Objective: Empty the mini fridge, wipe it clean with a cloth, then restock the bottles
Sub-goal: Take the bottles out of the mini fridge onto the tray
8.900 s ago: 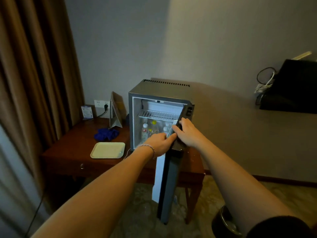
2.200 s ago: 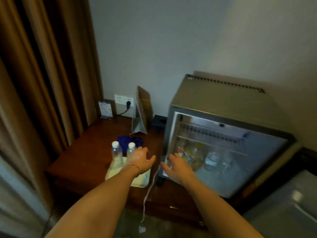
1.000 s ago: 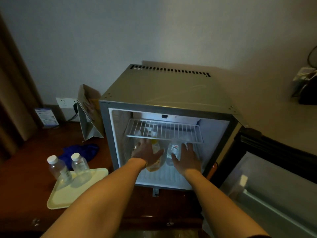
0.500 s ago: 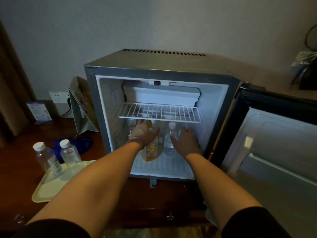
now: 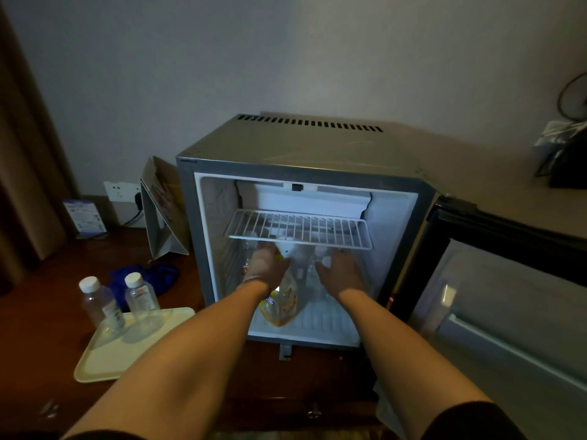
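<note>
You're looking at a mini fridge (image 5: 305, 147) with a matt grey metal shell and a smooth white plastic lining. Its wire shelf (image 5: 298, 228) is white-coated metal. The bench (image 5: 38, 315) is glossy dark wood. On your cream plastic tray (image 5: 104, 363), smooth and matt, stand two clear plastic bottles (image 5: 141, 296) with paper labels. The blue cloth (image 5: 152, 276) looks soft and crumpled.

We see both hands inside the open mini fridge (image 5: 305, 147): left hand (image 5: 265, 266) on the orange-labelled bottle (image 5: 281, 301), right hand (image 5: 341, 269) at a clear bottle (image 5: 317, 271) beneath the wire shelf (image 5: 298, 228).
</note>
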`<act>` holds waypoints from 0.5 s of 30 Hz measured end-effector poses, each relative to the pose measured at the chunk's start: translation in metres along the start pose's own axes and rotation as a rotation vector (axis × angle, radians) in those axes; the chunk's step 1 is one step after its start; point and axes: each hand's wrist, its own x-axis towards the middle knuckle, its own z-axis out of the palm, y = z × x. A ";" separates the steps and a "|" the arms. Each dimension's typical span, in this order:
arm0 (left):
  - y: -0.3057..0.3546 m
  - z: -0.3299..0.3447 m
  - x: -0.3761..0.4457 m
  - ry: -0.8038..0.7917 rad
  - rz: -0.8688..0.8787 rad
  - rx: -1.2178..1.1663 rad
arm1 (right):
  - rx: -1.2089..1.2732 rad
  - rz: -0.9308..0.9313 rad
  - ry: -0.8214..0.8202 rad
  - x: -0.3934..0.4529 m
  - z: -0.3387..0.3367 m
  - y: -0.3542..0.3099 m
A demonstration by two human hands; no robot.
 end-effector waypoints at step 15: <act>0.014 -0.059 -0.049 -0.080 0.035 0.014 | -0.193 -0.043 -0.130 -0.035 -0.033 -0.049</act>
